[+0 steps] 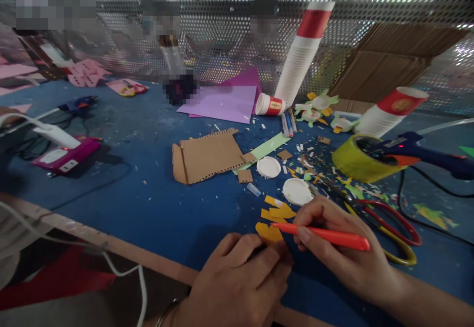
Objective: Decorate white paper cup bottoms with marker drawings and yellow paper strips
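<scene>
A red-orange felt-tip pen (pixel 333 236) lies in the closed fingers of my right hand (pixel 344 253), its tip at a small orange-yellow paper piece (pixel 268 231). My left hand (pixel 240 272) covers the near part of that paper, fingers bent and close together, holding it on the blue table; its fingertips are partly hidden. Just beyond are several orange paper strips (pixel 277 211) and two white paper discs, the nearer disc (pixel 297 191) almost touching my right hand. Scissors (pixel 370 208) with red and yellow handles lie right of that hand.
Corrugated cardboard (pixel 207 156) lies mid-table beside a green paper strip (pixel 272 143). At right, a yellow tape roll (pixel 351 161) holds a blue glue gun (pixel 418 149). Stacked paper cups (pixel 299 55) lean on the perforated screen. A purple power strip (pixel 66 156) sits left; a person's hand shows beyond.
</scene>
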{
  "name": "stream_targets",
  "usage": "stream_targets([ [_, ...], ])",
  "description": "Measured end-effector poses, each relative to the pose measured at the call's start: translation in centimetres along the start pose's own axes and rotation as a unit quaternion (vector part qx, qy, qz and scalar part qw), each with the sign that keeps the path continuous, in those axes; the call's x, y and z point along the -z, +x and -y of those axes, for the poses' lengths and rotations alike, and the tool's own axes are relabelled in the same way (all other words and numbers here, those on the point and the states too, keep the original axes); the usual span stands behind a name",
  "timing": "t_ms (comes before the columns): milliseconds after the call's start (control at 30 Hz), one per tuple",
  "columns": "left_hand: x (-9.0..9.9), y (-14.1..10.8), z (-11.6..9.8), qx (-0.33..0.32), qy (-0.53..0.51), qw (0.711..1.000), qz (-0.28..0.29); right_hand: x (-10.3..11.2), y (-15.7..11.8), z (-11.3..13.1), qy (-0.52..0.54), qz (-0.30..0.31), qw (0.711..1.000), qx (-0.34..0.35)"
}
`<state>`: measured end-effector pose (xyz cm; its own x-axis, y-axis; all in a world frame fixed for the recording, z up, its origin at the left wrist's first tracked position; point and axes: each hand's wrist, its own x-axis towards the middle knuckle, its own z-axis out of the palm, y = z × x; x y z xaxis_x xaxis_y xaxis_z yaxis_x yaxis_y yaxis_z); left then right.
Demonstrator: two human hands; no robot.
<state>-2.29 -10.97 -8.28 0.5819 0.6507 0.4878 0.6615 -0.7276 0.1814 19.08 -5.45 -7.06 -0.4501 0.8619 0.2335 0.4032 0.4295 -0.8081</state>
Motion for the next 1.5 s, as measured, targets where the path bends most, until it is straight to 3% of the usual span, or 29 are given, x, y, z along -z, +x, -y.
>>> stream_targets([
  [267,0.6,0.2,0.0,-0.027,0.028,0.998,0.043,0.0,0.3,0.4,-0.015,0.005,1.000,0.005],
  [733,-0.3,0.0,0.1,-0.018,0.015,1.000,-0.006,0.0,0.8,1.0,-0.034,0.049,0.998,0.012],
  [1133,-0.5,-0.1,0.1,-0.016,0.013,1.000,-0.009,-0.1,1.1,0.9,-0.037,0.063,0.997,0.014],
  [1500,-0.4,0.0,0.1,-0.021,0.001,1.000,-0.015,-0.3,1.1,1.0,-0.042,0.035,0.998,0.013],
])
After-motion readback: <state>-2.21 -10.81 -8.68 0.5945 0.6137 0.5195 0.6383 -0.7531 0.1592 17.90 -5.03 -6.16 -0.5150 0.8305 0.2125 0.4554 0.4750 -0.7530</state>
